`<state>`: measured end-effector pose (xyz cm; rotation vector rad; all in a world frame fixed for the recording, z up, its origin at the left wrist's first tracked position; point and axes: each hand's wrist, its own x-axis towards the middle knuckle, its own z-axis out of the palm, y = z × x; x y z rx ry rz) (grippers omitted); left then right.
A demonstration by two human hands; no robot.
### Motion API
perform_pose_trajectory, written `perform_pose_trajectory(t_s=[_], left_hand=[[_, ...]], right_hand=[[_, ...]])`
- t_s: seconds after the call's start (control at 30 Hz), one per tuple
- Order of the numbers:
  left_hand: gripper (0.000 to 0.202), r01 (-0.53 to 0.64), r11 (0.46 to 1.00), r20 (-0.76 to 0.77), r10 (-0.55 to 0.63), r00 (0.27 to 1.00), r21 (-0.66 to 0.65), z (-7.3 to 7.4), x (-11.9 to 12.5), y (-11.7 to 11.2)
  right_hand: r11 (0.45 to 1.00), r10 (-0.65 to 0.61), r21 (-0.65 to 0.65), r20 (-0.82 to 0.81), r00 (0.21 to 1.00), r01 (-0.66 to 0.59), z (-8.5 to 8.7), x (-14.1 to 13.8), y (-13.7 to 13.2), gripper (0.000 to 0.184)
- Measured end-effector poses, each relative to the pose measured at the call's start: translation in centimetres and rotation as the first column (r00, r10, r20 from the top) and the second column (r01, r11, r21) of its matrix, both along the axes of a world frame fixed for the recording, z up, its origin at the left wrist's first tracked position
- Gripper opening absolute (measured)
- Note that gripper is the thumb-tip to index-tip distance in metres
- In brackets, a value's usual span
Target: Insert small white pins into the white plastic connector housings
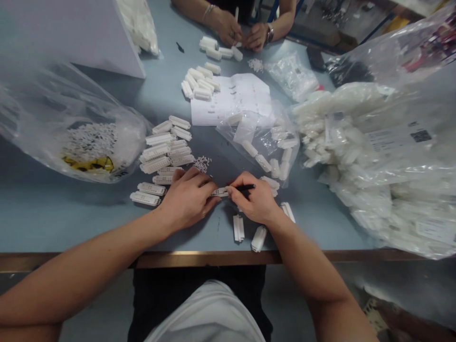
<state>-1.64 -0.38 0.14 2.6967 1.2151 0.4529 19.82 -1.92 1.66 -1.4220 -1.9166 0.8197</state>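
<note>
My left hand is closed on a long white plastic connector that lies across the grey-blue table. My right hand is closed round a thin black tool whose tip meets the connector's right end. Both hands rest on the table near its front edge. Two more white connectors lie just below my right hand. A pile of finished-looking white connectors sits to the left of my left hand. A small heap of tiny white parts lies just above my left hand.
A clear bag with small white parts lies at the left, and big bags of white parts fill the right. A small open bag and a paper sheet lie in the middle. Another person's hands work at the far edge.
</note>
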Motion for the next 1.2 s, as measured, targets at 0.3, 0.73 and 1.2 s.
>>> perform_pose_trajectory(t_s=[0.3, 0.73, 1.2], left_hand=[[0.018, 0.003, 1.0, -0.004, -0.003, 1.0, 0.021, -0.05, 0.1, 0.04], [0.017, 0.005, 1.0, -0.008, -0.005, 1.0, 0.015, -0.04, 0.08, 0.02], [0.017, 0.002, 1.0, -0.014, -0.002, 1.0, 0.007, 0.06, 0.08, 0.02]], right_hand=[[0.997, 0.055, 0.054, 0.029, 0.998, -0.057, -0.51, 0.1, 0.18, 0.016], [0.998, 0.006, 0.059, 0.002, 1.0, -0.006, -0.04, -0.03, -0.09, 0.019], [0.999, 0.009, 0.047, 0.037, 0.999, -0.01, -0.5, -0.01, 0.05, 0.015]])
